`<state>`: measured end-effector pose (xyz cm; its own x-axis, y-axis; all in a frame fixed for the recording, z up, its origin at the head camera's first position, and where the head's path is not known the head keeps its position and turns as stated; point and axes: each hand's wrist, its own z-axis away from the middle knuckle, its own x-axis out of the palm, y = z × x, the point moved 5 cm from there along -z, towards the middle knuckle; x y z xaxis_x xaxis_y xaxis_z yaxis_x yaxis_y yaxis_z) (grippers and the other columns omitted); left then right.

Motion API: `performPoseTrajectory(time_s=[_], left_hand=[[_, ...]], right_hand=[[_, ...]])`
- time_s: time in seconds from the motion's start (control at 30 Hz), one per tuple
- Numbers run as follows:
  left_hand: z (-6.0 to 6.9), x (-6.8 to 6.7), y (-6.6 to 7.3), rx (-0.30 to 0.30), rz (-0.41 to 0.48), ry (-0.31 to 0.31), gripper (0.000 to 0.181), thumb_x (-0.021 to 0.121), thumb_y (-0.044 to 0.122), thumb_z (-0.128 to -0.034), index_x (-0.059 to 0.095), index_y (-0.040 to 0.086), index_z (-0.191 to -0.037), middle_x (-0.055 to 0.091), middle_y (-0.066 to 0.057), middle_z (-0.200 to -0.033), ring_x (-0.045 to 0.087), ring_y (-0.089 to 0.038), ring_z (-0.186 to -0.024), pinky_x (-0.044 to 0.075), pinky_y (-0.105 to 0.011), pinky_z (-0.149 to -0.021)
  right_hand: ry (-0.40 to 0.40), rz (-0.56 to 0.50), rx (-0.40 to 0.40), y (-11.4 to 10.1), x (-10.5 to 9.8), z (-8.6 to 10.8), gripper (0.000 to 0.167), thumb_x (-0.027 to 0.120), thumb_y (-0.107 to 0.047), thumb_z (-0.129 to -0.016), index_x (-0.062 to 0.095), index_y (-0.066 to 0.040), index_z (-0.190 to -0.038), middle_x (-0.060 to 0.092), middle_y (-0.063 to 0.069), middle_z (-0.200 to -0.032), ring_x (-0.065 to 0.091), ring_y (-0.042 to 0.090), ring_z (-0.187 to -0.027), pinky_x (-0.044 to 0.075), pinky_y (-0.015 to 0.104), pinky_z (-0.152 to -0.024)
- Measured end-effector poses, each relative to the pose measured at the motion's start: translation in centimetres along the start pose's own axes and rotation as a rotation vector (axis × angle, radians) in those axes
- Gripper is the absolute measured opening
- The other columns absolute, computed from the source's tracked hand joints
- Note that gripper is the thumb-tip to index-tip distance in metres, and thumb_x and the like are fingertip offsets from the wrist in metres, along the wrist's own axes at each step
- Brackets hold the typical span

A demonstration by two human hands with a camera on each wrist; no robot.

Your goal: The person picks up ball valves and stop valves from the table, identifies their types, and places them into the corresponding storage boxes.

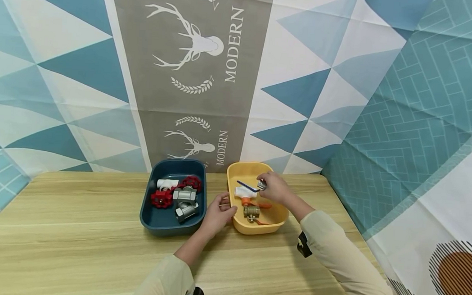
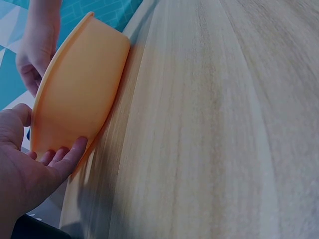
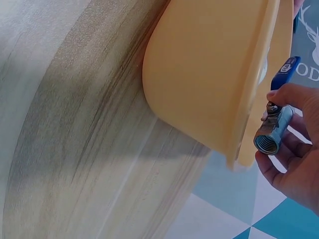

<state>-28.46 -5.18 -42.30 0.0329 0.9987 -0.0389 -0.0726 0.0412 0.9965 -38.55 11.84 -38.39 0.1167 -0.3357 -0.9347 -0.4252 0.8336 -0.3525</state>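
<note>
Over the yellow bin (image 1: 272, 225), my right hand (image 1: 273, 187) holds a small metal ball valve (image 3: 273, 130) with a blue lever handle (image 3: 285, 72). In the right wrist view, its threaded opening faces down and the thumb lies by the handle's base. My left hand (image 1: 217, 215) holds the bin's left side, thumb at the rim and fingers against the outer wall (image 2: 82, 74). Inside the bin lie a white plastic valve (image 1: 244, 192) with an orange handle and a brass ball valve (image 1: 251, 211) with an orange-red lever.
Left of the yellow bin stands a dark blue bin (image 1: 150, 225). It contains red handwheel valves (image 1: 161, 198), metal fittings (image 1: 186, 212) and a white fitting (image 1: 167, 183). Both bins sit on a wooden table (image 1: 73, 227), near the patterned cloth (image 1: 190, 95) behind.
</note>
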Motion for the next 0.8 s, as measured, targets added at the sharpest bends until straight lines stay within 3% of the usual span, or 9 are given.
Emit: performPoseTrajectory(time_s=[0.6, 0.8], left_hand=[[0.25, 0.08, 0.11, -0.006, -0.007, 0.011, 0.055, 0.058, 0.008, -0.0899, 0.036, -0.002, -0.139, 0.046, -0.027, -0.131, 0.053, -0.035, -0.114, 0.055, -0.045, -0.083], [0.29, 0.09, 0.16, -0.005, -0.007, 0.008, 0.056, 0.058, 0.009, -0.0899, 0.035, -0.002, -0.140, 0.046, -0.027, -0.132, 0.053, -0.035, -0.114, 0.055, -0.046, -0.083]], right_hand=[[0.034, -0.066, 0.035, 0.25, 0.43, -0.45, 0.043, 0.070, -0.008, -0.079, 0.059, 0.003, -0.119, 0.058, 0.018, -0.110, 0.056, 0.026, -0.096, 0.050, 0.040, -0.086], [0.032, -0.110, 0.100, 0.71, 0.76, -0.83, 0.045, 0.068, -0.009, -0.080, 0.057, 0.002, -0.122, 0.057, 0.018, -0.114, 0.056, 0.026, -0.099, 0.050, 0.040, -0.089]])
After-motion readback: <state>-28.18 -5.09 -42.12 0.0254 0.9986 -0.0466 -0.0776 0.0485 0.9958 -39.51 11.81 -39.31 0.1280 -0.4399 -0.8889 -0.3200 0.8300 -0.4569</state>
